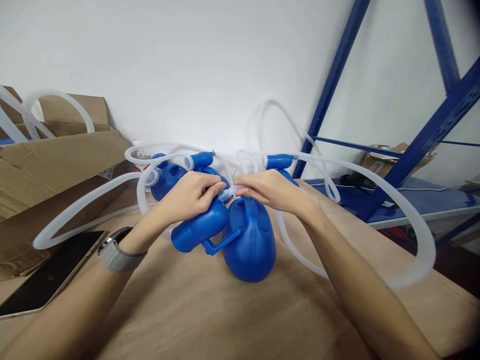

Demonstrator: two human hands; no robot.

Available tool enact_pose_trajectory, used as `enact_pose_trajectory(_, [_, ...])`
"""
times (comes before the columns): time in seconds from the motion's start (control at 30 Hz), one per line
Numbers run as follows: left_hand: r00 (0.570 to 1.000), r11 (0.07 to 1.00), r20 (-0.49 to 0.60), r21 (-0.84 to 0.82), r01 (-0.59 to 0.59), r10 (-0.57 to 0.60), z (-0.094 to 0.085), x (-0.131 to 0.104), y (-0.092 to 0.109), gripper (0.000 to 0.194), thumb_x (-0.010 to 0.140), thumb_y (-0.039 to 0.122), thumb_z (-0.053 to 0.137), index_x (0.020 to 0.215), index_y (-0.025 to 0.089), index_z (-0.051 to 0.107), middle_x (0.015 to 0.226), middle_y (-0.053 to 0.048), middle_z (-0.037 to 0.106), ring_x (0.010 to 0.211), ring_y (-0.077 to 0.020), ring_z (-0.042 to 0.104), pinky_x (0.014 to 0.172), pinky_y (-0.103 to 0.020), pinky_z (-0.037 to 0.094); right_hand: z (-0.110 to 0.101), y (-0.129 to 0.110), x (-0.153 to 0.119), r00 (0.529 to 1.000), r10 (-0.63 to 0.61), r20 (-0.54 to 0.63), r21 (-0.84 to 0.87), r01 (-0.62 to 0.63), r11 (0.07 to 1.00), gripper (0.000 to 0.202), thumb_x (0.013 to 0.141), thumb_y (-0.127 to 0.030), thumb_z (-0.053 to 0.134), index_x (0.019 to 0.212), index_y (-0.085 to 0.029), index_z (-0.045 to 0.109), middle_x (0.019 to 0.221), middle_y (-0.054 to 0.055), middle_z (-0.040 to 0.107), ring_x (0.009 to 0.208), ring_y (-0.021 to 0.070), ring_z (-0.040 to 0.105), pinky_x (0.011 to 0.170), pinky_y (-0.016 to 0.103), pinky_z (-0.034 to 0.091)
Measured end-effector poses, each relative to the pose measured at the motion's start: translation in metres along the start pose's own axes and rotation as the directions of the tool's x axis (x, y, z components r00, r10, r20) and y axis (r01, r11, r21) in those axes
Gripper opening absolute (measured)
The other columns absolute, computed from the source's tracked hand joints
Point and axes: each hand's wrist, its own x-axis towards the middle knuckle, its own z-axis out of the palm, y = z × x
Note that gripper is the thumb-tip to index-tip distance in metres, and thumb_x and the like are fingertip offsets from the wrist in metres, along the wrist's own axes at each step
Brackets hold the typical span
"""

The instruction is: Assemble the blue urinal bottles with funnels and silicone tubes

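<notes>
Fingertips nearly meet above the middle of the table (168, 310). The left hand's (193, 197) thumb and bent forefinger pinch the narrow neck of a blue plastic cup (202, 225), whose wide end tips down toward the near left. The right hand's (270, 190) thumb and fingers are closed on a clear hose end (233, 190), lined up with that neck; from here I can't tell how far one sits in the other. Both wrists arch, backs of the hands upward, and the forearms slant in from the table's near corners. The left wrist wears a mesh-banded watch (120, 252).

Right under the hands sits a blue jug (249, 247), a blue strap (221, 242) reaching across between it and the cup. Toward the far edge lie another blue cup (202, 160) on the left and a third blue cup (279, 161) on the right, with a second blue jug (167, 182) farther left. White hoses loop around all this; one long corrugated hose (416, 225) swings out over the right edge. A cardboard box (63, 170) crowds the left side, a phone (48, 275) lying in front of it. Beyond the right edge rises a blue metal rack (339, 65).
</notes>
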Motion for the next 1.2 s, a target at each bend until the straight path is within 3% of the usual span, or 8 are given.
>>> enact_pose_trajectory(0.2, [0.992, 0.98, 0.088, -0.166, 0.108, -0.094, 0.001, 0.002, 0.007, 0.039, 0.099, 0.031, 0.043, 0.062, 0.019, 0.042, 0.056, 0.004, 0.04, 0.054, -0.0102, 0.035, 0.055, -0.028, 0.029, 0.004, -0.001, 0.002, 1.0, 0.005, 0.029, -0.016, -0.004, 1.0, 0.028, 0.107, -0.045, 0.053, 0.114, -0.021, 0.065, 0.09, 0.002, 0.075, 0.079, 0.0203, 0.069, 0.066, 0.029, 0.042])
enact_pose_trajectory(0.33, [0.979, 0.942, 0.158, -0.291, 0.167, -0.125, 0.001, 0.001, -0.001, 0.041, 0.1, 0.037, 0.046, 0.063, 0.019, 0.041, 0.059, 0.004, 0.037, 0.056, -0.0108, 0.033, 0.054, -0.027, 0.029, 0.0, -0.002, 0.001, 0.99, -0.128, -0.066, 0.011, 0.129, 0.992, 0.033, 0.108, -0.045, 0.049, 0.112, -0.019, 0.068, 0.098, 0.007, 0.073, 0.082, 0.0191, 0.068, 0.07, 0.029, 0.045])
enact_pose_trajectory(0.53, [0.978, 0.881, 0.199, -0.451, 0.145, -0.058, 0.003, -0.002, -0.014, 0.047, 0.103, 0.049, 0.046, 0.067, 0.019, 0.045, 0.064, 0.003, 0.042, 0.06, -0.0119, 0.039, 0.059, -0.027, 0.035, -0.004, -0.008, 0.0, 0.967, -0.215, -0.137, -0.029, 0.213, 0.977, 0.035, 0.111, -0.042, 0.042, 0.113, -0.018, 0.068, 0.093, 0.005, 0.073, 0.077, 0.0158, 0.066, 0.065, 0.027, 0.042])
enact_pose_trajectory(0.77, [0.963, 0.864, 0.27, -0.485, 0.138, -0.002, -0.003, -0.005, -0.01, 0.049, 0.104, 0.054, 0.044, 0.069, 0.019, 0.043, 0.065, 0.004, 0.04, 0.06, -0.0118, 0.037, 0.059, -0.026, 0.036, -0.004, -0.011, 0.001, 0.971, -0.215, -0.105, -0.075, 0.208, 0.975, 0.043, 0.111, -0.049, 0.037, 0.099, -0.019, 0.065, 0.08, 0.001, 0.067, 0.064, 0.0127, 0.055, 0.059, 0.027, 0.033])
enact_pose_trajectory(0.97, [0.915, 0.787, 0.402, -0.571, 0.232, 0.022, -0.008, -0.005, -0.01, 0.045, 0.104, 0.053, 0.044, 0.075, 0.019, 0.047, 0.069, 0.004, 0.039, 0.061, -0.0119, 0.035, 0.057, -0.026, 0.034, -0.005, -0.018, 0.002, 0.972, -0.212, -0.102, -0.107, 0.201, 0.974, 0.05, 0.112, -0.052, 0.031, 0.087, -0.019, 0.06, 0.074, 0.0, 0.061, 0.059, 0.0119, 0.048, 0.056, 0.027, 0.029])
enact_pose_trajectory(1.2, [0.932, 0.842, 0.36, -0.515, 0.159, 0.044, -0.007, -0.004, -0.019, 0.047, 0.104, 0.051, 0.044, 0.069, 0.019, 0.043, 0.068, 0.004, 0.039, 0.061, -0.0118, 0.034, 0.059, -0.027, 0.034, -0.003, -0.018, 0.003, 0.974, -0.211, -0.084, -0.152, 0.197, 0.969, 0.05, 0.112, -0.05, 0.031, 0.088, -0.018, 0.061, 0.075, 0.0, 0.061, 0.06, 0.0128, 0.047, 0.054, 0.028, 0.027])
